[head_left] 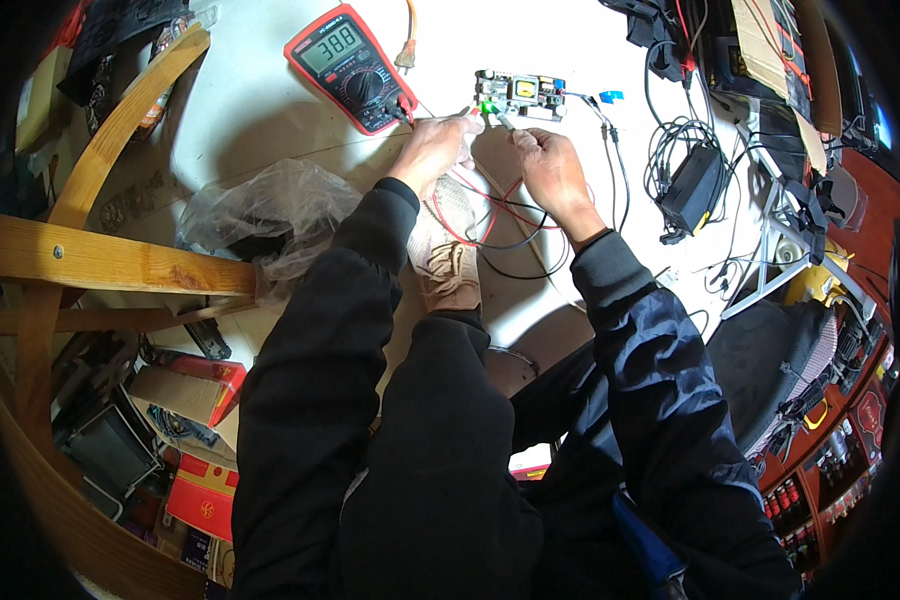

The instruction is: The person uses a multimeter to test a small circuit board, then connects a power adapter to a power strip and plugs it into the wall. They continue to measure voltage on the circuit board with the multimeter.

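Note:
My left hand [433, 150] pinches a test probe [475, 112], its reddish end at the lower left edge of a small circuit board [548, 98]. In my right hand [554, 172] is a second, dark test probe [505, 123], slanting toward the same edge. Whether either tip touches metal is too small to tell. A green part [488, 107] shows between the probes, and a yellow transformer [524, 89] sits mid-board. Just left of the board lies a red multimeter [352, 70], its display lit. Red and black test leads [490, 238] loop below my hands.
Right of the board are a blue connector [611, 97] with thin wires and a black power adapter [692, 190] with coiled cable. An orange cord's plug [406, 55] lies at the top. A clear plastic bag [270, 210] and wooden frame [120, 255] stand left. My shoe [448, 270] is under the leads.

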